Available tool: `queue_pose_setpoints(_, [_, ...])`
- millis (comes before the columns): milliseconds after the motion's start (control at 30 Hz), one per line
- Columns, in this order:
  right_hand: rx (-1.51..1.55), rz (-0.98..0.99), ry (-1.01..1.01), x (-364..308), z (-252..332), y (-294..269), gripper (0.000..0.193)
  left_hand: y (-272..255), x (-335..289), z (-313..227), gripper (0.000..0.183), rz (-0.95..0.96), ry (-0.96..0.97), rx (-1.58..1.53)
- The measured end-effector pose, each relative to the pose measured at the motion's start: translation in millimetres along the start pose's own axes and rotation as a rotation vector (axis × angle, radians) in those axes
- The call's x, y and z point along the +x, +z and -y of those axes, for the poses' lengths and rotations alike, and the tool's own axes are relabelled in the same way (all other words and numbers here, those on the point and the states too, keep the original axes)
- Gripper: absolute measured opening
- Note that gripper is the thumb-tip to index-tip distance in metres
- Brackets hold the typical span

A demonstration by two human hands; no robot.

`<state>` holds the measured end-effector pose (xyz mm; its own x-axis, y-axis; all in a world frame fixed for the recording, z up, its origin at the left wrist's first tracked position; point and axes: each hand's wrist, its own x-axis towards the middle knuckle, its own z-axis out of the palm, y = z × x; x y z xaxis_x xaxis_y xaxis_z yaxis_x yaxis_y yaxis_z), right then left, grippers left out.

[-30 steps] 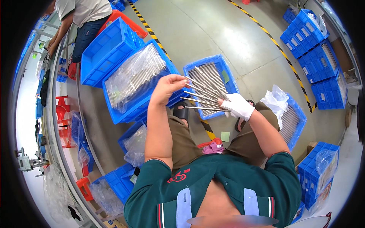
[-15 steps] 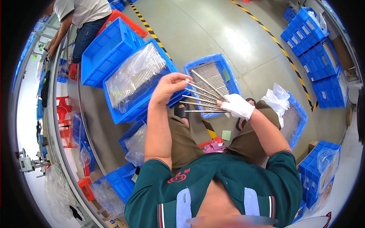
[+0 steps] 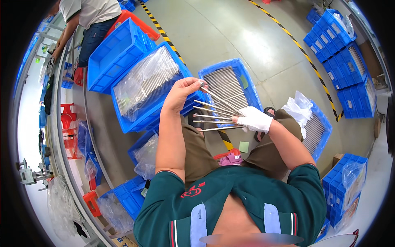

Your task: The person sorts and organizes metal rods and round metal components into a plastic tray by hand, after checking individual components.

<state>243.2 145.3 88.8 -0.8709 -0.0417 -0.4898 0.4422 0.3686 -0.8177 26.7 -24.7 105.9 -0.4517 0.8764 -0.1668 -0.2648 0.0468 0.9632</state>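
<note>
My bare left hand [image 3: 182, 94] pinches the far left end of the topmost thin metal rod [image 3: 222, 101] between thumb and fingertips. My right hand [image 3: 256, 118], in a white glove with bare fingertips showing, is closed round the other ends of several such rods [image 3: 214, 122]. They spread out like a fan toward the left, above my knees. Just beyond them on the floor, a blue crate [image 3: 252, 94] holds rows of similar rods [image 3: 225, 84]. The gloved palm hides the gripped ends.
At left, a larger blue crate [image 3: 127, 126] of rods lies under clear plastic, an empty blue crate [image 3: 111, 53] beside it. Another rod crate [image 3: 327, 123] with white plastic [image 3: 298, 109] stands right. Stacked crates [image 3: 343, 70] line the right side. A person [image 3: 96, 24] works at upper left.
The fan of rods has tilted, its free ends lower than before. My left fingertips have passed from the second rod to the topmost one. My right hand keeps its grip.
</note>
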Motion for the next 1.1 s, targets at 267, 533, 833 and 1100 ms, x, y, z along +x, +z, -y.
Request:
queue_pose_setpoints(267, [0.055,0.036,-0.019,-1,-3,0,0.043,8,-4,-4,0.024,0.101,-0.058,-0.027])
queue_pose_setpoints(533, [0.263,0.075,0.034,-9,-1,-4,0.030,-18,-2,6,0.026,-0.073,0.005,-0.032])
queue_pose_setpoints(833, [-0.030,-0.300,-0.140,1,7,-8,0.037,37,24,26,0.031,-0.172,0.077,-1.005])
queue_pose_setpoints(1100, [-0.117,-0.080,0.026,16,10,-40,0.027,58,30,18,0.028,0.015,0.165,0.009])
